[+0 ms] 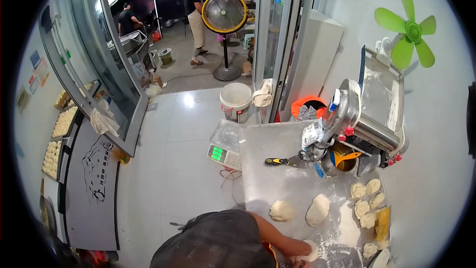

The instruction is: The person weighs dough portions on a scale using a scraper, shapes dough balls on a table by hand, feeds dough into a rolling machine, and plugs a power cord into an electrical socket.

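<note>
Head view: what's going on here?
A person bends over a metal table, one hand at a piece of dough near the picture's bottom edge; the grip itself is too hidden to judge. Two more dough pieces lie nearby, smaller lumps sit toward the table's right side, and a scraper lies untouched.

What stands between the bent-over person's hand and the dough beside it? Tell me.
Nothing visible: the hand meets the dough directly on the table. Two nearby dough pieces lie apart, out of the way.
</note>
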Demonstrator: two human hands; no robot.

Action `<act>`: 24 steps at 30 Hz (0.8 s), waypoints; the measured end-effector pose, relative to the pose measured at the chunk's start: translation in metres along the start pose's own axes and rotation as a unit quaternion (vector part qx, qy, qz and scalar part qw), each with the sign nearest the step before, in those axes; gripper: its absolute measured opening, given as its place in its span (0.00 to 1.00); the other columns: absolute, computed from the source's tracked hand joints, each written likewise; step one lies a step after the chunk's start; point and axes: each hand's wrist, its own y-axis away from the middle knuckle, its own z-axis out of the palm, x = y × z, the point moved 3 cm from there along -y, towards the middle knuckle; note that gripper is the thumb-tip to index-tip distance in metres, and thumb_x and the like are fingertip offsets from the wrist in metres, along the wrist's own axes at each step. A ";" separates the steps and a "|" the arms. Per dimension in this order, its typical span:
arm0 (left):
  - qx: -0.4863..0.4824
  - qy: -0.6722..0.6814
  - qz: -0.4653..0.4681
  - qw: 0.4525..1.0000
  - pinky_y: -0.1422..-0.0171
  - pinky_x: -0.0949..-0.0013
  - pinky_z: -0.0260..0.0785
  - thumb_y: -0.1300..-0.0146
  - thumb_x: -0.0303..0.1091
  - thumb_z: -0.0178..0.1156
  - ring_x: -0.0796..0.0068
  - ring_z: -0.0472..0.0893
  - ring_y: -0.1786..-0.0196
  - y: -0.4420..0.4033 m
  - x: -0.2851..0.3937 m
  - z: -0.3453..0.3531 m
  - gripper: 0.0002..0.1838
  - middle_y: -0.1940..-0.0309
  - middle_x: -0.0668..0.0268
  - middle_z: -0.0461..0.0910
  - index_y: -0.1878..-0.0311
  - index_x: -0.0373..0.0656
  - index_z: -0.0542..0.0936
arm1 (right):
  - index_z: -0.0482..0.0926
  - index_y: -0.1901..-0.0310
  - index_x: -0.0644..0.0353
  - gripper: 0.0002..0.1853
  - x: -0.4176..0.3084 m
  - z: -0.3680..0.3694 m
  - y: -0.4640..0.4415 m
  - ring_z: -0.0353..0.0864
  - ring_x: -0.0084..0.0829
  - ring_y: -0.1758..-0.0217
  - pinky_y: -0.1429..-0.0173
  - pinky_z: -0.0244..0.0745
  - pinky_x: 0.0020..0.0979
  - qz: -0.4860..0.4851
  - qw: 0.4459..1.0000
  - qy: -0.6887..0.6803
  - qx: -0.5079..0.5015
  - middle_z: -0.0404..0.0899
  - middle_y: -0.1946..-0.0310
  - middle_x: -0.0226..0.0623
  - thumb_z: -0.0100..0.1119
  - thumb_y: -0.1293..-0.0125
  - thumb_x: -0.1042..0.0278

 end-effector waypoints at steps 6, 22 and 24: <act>0.203 0.077 0.002 0.976 0.46 0.56 0.64 0.34 0.39 0.43 0.53 0.72 0.54 -0.018 -0.001 0.015 0.16 0.57 0.53 0.75 0.57 0.37 0.75 | 0.67 0.37 0.63 0.30 -0.032 0.044 -0.042 0.70 0.48 0.38 0.35 0.63 0.46 0.029 0.998 0.000 0.058 0.69 0.40 0.50 0.49 0.35 0.50; 0.033 0.015 -0.166 0.985 0.29 0.45 0.49 0.41 0.40 0.55 0.55 0.62 0.32 -0.056 -0.060 0.042 0.24 0.39 0.54 0.68 0.43 0.41 0.71 | 0.69 0.41 0.64 0.23 0.044 0.048 -0.046 0.67 0.44 0.39 0.34 0.56 0.45 0.044 0.966 -0.230 0.108 0.72 0.44 0.48 0.47 0.30 0.57; -0.018 0.120 -0.211 0.970 0.28 0.49 0.49 0.43 0.38 0.58 0.53 0.62 0.31 -0.021 -0.036 -0.008 0.26 0.37 0.53 0.67 0.41 0.39 0.71 | 0.70 0.45 0.67 0.23 0.040 0.038 -0.022 0.72 0.45 0.44 0.37 0.62 0.43 0.044 0.986 -0.148 0.068 0.75 0.49 0.49 0.58 0.36 0.60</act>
